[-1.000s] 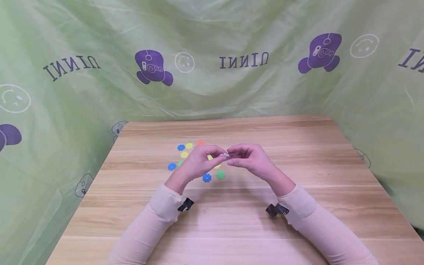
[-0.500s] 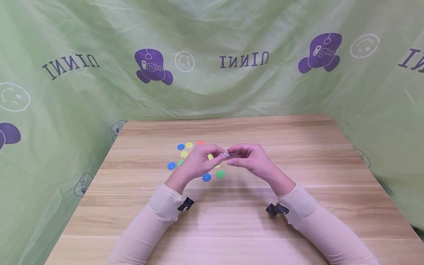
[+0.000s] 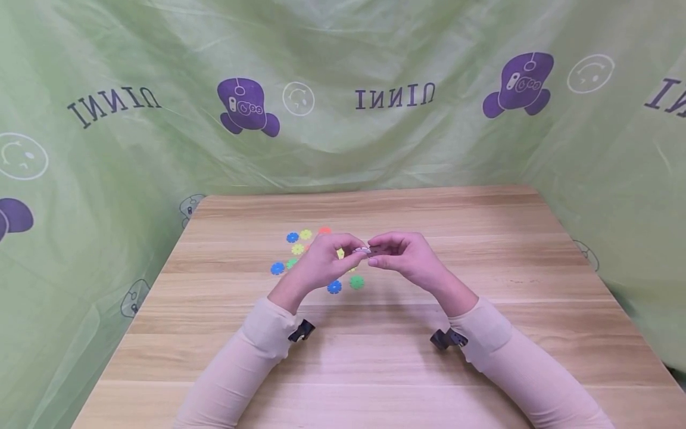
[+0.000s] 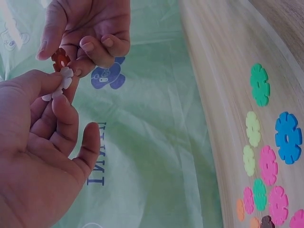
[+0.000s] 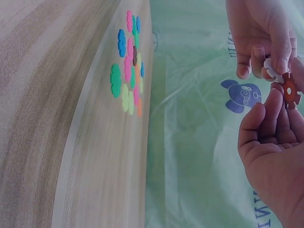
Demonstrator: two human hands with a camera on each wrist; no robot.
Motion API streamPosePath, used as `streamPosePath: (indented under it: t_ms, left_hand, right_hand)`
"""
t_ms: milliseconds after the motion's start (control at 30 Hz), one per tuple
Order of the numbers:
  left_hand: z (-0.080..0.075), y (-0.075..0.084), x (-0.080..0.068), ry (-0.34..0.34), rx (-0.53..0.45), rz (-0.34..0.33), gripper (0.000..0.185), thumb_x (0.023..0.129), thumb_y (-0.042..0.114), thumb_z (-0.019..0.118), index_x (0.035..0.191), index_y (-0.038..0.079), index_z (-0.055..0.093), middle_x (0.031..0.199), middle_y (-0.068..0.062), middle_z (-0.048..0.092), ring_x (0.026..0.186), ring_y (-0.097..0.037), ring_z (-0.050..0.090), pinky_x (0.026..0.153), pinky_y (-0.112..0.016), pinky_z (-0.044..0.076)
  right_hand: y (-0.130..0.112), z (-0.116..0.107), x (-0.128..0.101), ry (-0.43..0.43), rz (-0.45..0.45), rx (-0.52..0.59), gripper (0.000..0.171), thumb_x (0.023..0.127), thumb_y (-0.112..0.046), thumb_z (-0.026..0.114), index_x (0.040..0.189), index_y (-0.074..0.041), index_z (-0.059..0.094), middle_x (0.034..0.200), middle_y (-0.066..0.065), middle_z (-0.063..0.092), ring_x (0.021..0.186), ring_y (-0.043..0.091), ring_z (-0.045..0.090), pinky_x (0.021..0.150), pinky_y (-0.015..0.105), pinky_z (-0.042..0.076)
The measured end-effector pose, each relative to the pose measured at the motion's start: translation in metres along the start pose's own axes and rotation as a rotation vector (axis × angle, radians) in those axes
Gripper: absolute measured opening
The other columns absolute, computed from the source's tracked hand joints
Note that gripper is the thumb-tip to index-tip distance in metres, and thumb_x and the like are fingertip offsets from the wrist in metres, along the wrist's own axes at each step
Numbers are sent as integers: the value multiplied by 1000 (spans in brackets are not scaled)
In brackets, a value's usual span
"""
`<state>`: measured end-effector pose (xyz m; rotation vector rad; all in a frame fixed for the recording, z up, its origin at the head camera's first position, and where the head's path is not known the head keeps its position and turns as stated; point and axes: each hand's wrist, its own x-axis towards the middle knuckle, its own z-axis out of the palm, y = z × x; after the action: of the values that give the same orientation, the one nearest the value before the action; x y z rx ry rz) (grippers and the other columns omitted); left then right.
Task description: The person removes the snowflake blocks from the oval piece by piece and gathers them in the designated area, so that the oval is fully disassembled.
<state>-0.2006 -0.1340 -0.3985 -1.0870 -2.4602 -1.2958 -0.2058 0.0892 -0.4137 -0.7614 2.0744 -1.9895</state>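
My left hand (image 3: 324,262) pinches a white snowflake disc (image 4: 65,81) between thumb and fingertips, above the table. Facing it, my right hand (image 3: 411,259) pinches a reddish-brown snowflake disc (image 5: 290,90). The edges of the two discs meet between the hands; whether their slots are interlocked I cannot tell. Fingers cover part of each disc. On the table beyond and below the left hand lie several loose snowflake discs, among them a blue disc (image 3: 334,287) and a green disc (image 3: 356,282).
The scattered discs lie flat, left of the table's middle, including a pink disc (image 4: 278,204) and a yellow-green disc (image 4: 253,128). Around the wooden table (image 3: 482,226) hangs a green printed curtain (image 3: 343,149) at the back and sides.
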Motion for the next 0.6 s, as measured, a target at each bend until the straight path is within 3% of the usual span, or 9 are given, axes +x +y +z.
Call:
streamPosePath:
  t_ms: [600]
  left_hand:
    - [6, 0, 2, 32, -44, -18, 4, 91, 8, 67, 91, 9, 71, 78, 6, 63, 68, -11, 53, 57, -30, 47]
  right_hand:
    - [1, -3, -1, 24, 20, 2, 37, 81, -3, 79, 114, 9, 65, 97, 14, 73, 88, 22, 70, 79, 34, 57]
